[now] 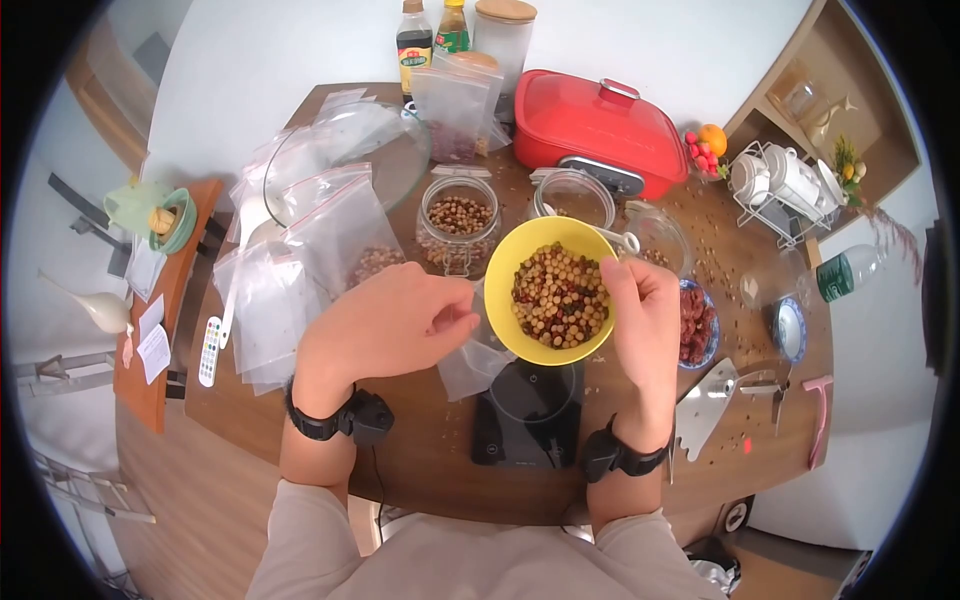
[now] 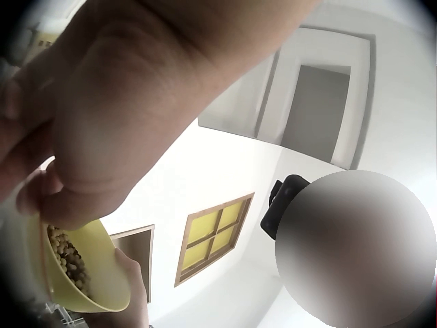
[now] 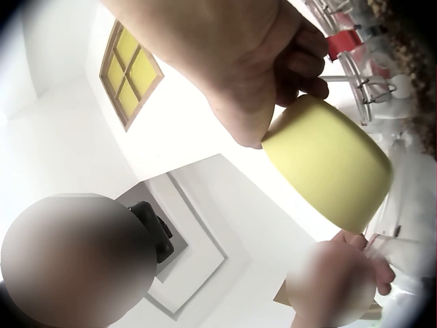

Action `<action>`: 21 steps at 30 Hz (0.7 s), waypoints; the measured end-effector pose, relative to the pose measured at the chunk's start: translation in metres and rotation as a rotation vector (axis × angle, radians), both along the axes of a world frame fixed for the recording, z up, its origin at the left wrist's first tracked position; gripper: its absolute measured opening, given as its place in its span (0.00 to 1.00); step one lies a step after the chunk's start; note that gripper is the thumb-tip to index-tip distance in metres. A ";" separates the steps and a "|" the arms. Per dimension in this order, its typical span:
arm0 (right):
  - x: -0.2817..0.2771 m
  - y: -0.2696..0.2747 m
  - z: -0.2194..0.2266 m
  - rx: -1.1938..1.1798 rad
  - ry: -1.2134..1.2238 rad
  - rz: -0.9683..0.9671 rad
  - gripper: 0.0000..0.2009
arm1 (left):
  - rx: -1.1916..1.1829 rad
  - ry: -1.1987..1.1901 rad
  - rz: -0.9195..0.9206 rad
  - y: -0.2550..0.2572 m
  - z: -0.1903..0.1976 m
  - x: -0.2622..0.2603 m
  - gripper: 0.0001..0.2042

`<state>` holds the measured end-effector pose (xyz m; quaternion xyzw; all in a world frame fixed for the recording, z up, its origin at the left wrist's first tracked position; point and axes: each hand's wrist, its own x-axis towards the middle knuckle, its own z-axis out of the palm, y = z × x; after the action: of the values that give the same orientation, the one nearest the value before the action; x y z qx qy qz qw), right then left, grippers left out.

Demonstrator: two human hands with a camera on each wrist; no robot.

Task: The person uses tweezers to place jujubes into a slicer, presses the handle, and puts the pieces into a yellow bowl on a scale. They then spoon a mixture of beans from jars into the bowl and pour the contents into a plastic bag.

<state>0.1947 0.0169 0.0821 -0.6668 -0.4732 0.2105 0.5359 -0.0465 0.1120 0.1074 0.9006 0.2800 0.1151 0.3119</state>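
Note:
My right hand [image 1: 645,310] grips the rim of a yellow bowl [image 1: 508,325], thumb on top and fingers curled beneath. Tilted toward me, the bowl holds mixed dried beans [image 1: 560,295] in tan, red and dark green. A pale handle end with a hole [image 1: 628,242] sticks out beside the right fingers. At the bowl's left side, my left hand [image 1: 395,325] has curled fingers and pinches the edge of a clear zip bag [image 1: 468,368]. Its red zip line shows against the bowl in the left wrist view. Below the bowl lies a black kitchen scale [image 1: 527,425].
Behind stand a jar of beans [image 1: 459,222], an open jar [image 1: 575,195] and a red electric cooker [image 1: 600,130]. Zip bags [image 1: 265,300] and a glass lid [image 1: 345,165] lie left. Right are a bowl of reddish pieces [image 1: 698,322], a metal scraper [image 1: 705,410] and scattered beans.

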 end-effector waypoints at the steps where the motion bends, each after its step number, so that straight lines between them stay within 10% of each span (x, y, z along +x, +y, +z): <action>1: -0.001 0.000 0.000 0.003 -0.007 -0.008 0.24 | -0.007 -0.005 -0.008 0.000 0.000 0.001 0.10; 21: -0.012 -0.003 0.009 0.106 -0.167 -0.061 0.27 | -0.007 -0.009 -0.012 -0.004 0.005 0.008 0.10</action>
<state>0.1825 0.0139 0.0910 -0.6668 -0.5061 0.1127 0.5353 -0.0382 0.1082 0.1120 0.9007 0.2737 0.1163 0.3169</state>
